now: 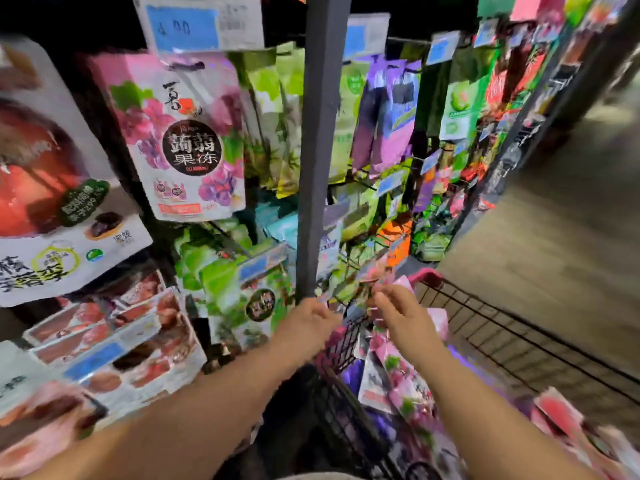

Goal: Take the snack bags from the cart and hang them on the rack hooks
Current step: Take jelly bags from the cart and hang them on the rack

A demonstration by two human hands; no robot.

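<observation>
Currently mid-hang: one pink bag (379, 276) is up out of the cart, its top edge pinched in the right hand (403, 315), thumb and fingertips closed on it. The bag is blurred, so I can't tell where its hang hole is. The left hand (306, 322) sits just left of that pinch, fingers curled in toward the same edge. Can't tell whether it has hold of the bag, a hook, or nothing (motion blur).

Directly below the grip is the cart (519, 336), wire sides and pink rim, with more pink-and-white bags (403, 382) piled in it. Judging by the pile, plenty of stock is left.

Just beyond the grip are the low hooks (348, 259) on the rack, right of the grey post (318, 150). Left of the grip, green bags (221, 282) already hang behind a blue price tag (256, 268). Well above and left of it hangs a grape-print bag (187, 140). It's likely the same product, though the hands are aimed much lower.

Next move, my read: find the hole at the bag top, line it up with a hook tip, push it on, let go. The left hand probably has to steady the hook or bag edge, because the bag looks floppy and neighbouring packs crowd the hooks. Then back down into the cart for the next one.
</observation>
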